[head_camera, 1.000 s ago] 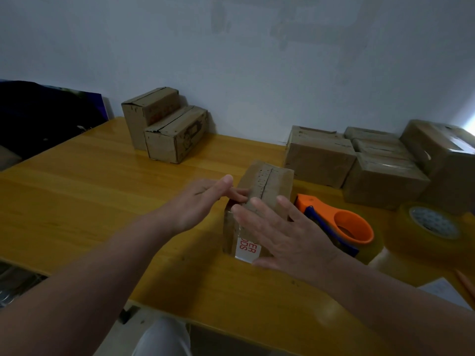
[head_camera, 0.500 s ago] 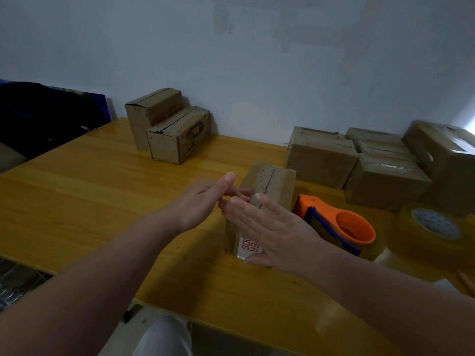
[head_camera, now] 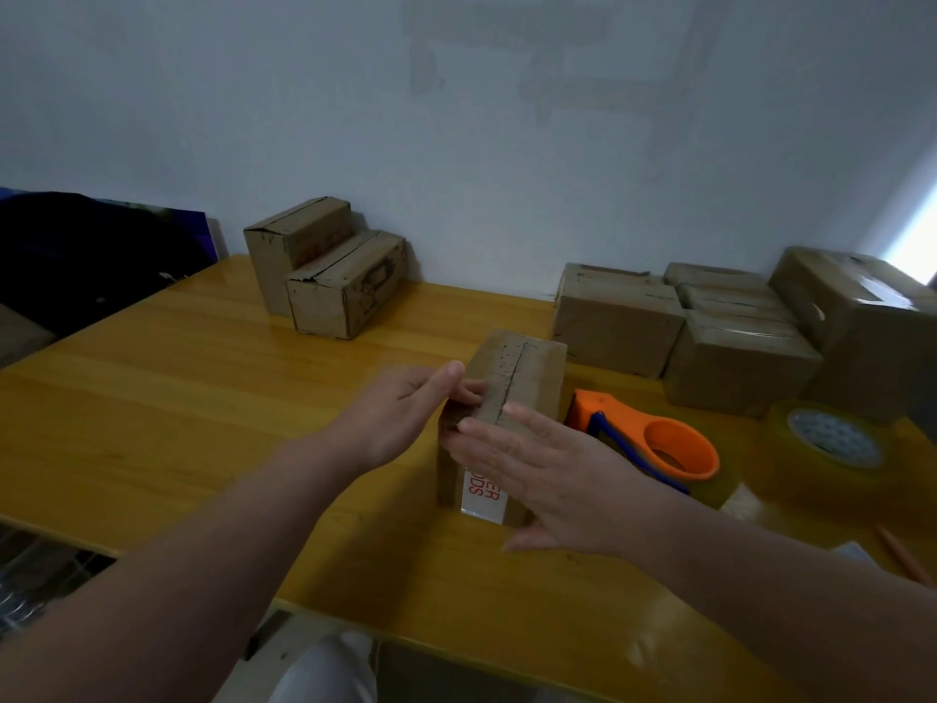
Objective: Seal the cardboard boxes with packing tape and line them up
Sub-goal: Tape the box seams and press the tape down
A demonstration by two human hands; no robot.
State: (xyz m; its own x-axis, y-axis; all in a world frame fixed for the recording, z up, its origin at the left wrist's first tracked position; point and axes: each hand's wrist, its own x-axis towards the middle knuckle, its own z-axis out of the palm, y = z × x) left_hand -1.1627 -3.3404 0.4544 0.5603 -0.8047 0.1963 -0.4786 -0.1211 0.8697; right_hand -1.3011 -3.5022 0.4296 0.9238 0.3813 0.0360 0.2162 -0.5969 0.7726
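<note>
Right hand [head_camera: 552, 479]: open, its fingers straight and laid flat over the near top edge and near face of the small cardboard box [head_camera: 527, 378].
Left hand [head_camera: 400, 423]: open, thumb up, straight fingertips touching the box's near left top corner.
Small cardboard box: brown and worn, standing mid-worktop [head_camera: 203, 398]; a dark seam with a row of small marks runs along its top, and a white label with red letters sits on the near face.
Tape dispenser [head_camera: 659, 449]: orange with a blue part, just right of the box.
Tape roll [head_camera: 831, 449]: clear-yellowish, lying flat further right.
Right group of boxes [head_camera: 618, 317]: packed together against the wall.
Left pair of boxes [head_camera: 345, 296]: one taller, one lower, touching.
</note>
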